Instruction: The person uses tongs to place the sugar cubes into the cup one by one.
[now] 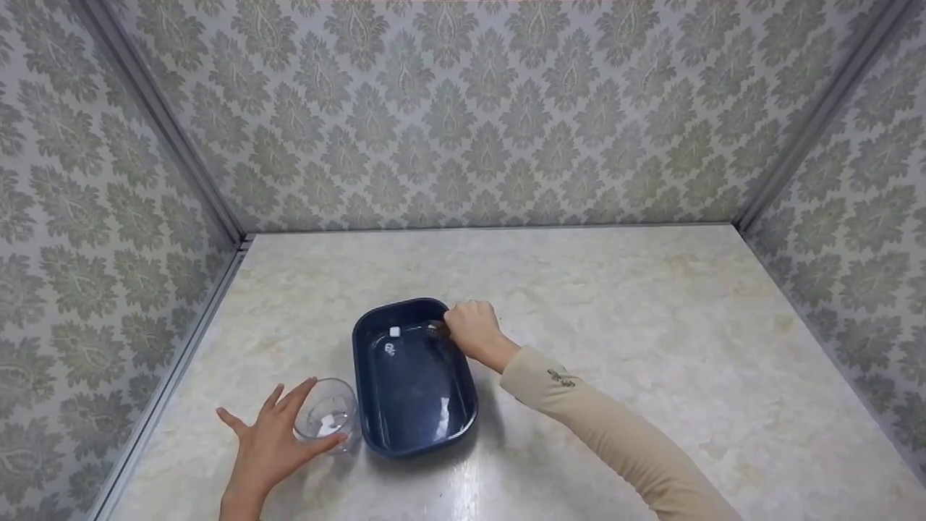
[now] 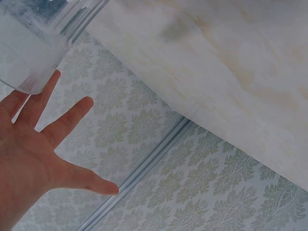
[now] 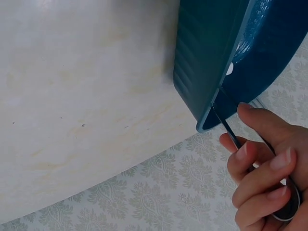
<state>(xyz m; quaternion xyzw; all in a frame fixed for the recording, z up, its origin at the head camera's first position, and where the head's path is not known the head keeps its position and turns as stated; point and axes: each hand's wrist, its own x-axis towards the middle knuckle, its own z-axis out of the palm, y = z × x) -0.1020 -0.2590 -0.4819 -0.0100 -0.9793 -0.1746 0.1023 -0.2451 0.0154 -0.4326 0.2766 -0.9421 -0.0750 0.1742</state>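
A dark blue rectangular baking dish (image 1: 416,391) sits on the table with a small white cube (image 1: 394,331) near its far end. To its left stands a clear glass (image 1: 334,394) with a white cube (image 1: 328,421) visible through it. My left hand (image 1: 269,441) holds the glass between thumb and forefinger, its other fingers spread outward. At the dish's far right rim, my right hand (image 1: 474,331) grips thin metal tongs (image 3: 230,129). The tongs' arms reach over the rim into the dish, and their tips are hidden behind its wall in the right wrist view.
The pale marbled table (image 1: 615,311) extends to the right of and behind the dish. Patterned wallpaper panels (image 1: 463,116) enclose it at the back and sides, with a metal corner strip (image 1: 163,123) on the left.
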